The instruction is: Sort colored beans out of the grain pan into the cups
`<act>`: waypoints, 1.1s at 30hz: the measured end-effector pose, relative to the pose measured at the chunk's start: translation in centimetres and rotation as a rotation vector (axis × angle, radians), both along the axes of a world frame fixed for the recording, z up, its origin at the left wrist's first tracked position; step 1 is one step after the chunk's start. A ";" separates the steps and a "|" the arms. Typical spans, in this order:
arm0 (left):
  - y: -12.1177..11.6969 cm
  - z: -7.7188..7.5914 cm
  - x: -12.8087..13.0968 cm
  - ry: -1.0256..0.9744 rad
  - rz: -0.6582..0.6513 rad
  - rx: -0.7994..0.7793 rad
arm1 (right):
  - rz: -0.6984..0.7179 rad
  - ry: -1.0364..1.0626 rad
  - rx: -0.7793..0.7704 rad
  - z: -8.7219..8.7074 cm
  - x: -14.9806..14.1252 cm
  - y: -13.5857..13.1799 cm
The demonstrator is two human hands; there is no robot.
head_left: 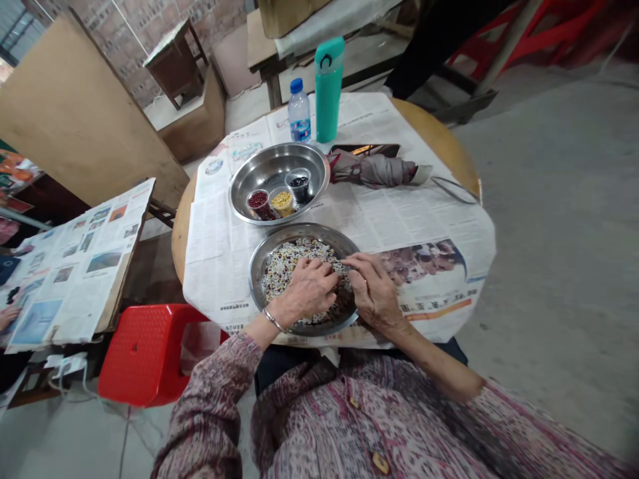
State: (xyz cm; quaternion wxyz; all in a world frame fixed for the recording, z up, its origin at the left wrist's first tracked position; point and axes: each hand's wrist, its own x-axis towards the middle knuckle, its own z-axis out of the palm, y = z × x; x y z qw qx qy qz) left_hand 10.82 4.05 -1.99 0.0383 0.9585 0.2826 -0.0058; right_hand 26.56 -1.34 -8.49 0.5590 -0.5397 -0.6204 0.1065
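A steel dish (pixel 259 263) close to me holds a heap of mixed beans (pixel 289 259), white, dark and red. My left hand (pixel 309 289) rests on the beans with its fingers curled down into them. My right hand (pixel 372 289) lies at the dish's right side, fingers bent and pinched together over the beans. Whatever either hand holds is hidden. Behind it a second steel dish (pixel 269 166) carries three small cups: red beans (pixel 258 199), yellow beans (pixel 282 199) and black beans (pixel 299 183).
Newspaper (pixel 399 213) covers the round wooden table (pixel 449 150). At the back stand a small water bottle (pixel 299 112) and a teal flask (pixel 328 90); a folded umbrella (pixel 374 171) lies to the right. A red plastic stool (pixel 144 352) stands at my left.
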 end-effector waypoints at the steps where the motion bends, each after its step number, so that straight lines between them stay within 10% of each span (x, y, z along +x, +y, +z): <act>1: -0.1 0.3 -0.8 0.019 0.010 0.022 | -0.001 0.000 -0.008 0.0 0.0 0.0; 11: 0.3 0.7 -5.5 -0.151 0.647 0.033 | 0.000 0.016 -0.046 0.1 0.1 -0.3; 18: 0.7 -0.1 -2.7 -0.251 0.566 -0.244 | 0.012 -0.032 -0.053 0.4 0.2 -0.5; 24: 0.9 0.5 -3.8 -0.284 0.611 -0.132 | -0.004 -0.106 -0.052 0.7 0.3 -0.6; 33: -4.8 1.6 -6.1 -0.382 0.618 -0.202 | 0.103 -0.649 -0.208 4.0 0.1 1.2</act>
